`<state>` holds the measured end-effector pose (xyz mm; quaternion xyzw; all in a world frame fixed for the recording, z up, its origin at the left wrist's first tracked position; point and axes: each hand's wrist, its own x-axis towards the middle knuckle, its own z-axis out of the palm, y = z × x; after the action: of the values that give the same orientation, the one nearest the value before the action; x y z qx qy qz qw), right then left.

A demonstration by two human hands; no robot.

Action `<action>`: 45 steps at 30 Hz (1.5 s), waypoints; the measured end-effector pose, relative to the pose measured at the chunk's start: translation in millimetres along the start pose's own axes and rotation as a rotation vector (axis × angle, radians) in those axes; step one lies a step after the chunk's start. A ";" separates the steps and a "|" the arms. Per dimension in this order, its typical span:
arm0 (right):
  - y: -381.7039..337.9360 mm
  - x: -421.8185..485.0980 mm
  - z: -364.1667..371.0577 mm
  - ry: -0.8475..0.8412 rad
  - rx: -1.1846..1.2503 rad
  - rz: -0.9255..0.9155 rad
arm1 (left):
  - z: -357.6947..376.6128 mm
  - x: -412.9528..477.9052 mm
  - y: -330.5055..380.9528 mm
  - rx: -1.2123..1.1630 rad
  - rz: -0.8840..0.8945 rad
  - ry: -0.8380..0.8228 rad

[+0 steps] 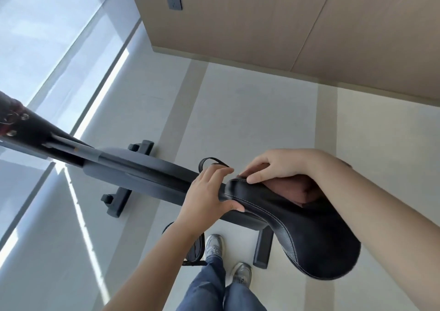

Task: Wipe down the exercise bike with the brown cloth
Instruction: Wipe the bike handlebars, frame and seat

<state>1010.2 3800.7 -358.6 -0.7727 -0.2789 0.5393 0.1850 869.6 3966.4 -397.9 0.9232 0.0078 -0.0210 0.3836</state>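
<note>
Fingers (256, 179) of right hand (281, 168) curl over brown cloth (292, 189) on black stitched saddle (309, 234); left hand (207, 191) grips dark grey bike frame (142, 168).

Items by count. Exercise bike (142, 168): one, with one saddle (297, 220). Stabiliser bars on the floor (238, 108): two, a front bar (116, 199) and a rear bar (262, 249). Ribbed pedal (196, 247): one in view on the near side. Black strap loop (210, 160): one, showing beyond the frame. Brown cloth (292, 189): one. Hands: two, the left hand (207, 191) and the right hand (278, 165). Blue denim trouser legs: two, the left leg (204, 287) and the right leg (242, 298). Grey shoes: two, the left shoe (214, 245) and the right shoe (241, 273). Wall socket (174, 1): one.
</note>
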 end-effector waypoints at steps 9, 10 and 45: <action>18.9 -30.8 6.4 0.271 -0.356 0.100 | 4.7 -4.7 -1.0 0.015 -0.016 0.042; 18.6 -32.8 12.2 0.357 -0.389 0.102 | 5.8 -5.9 -0.7 0.026 -0.022 0.055; -27.6 -45.4 118.4 0.681 -1.364 -0.338 | 103.4 -168.1 70.3 0.154 -0.288 0.509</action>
<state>881.0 3791.7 -350.7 -0.7856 -0.5908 -0.0537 -0.1761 700.4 3843.7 -413.5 0.9147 0.2328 0.1563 0.2911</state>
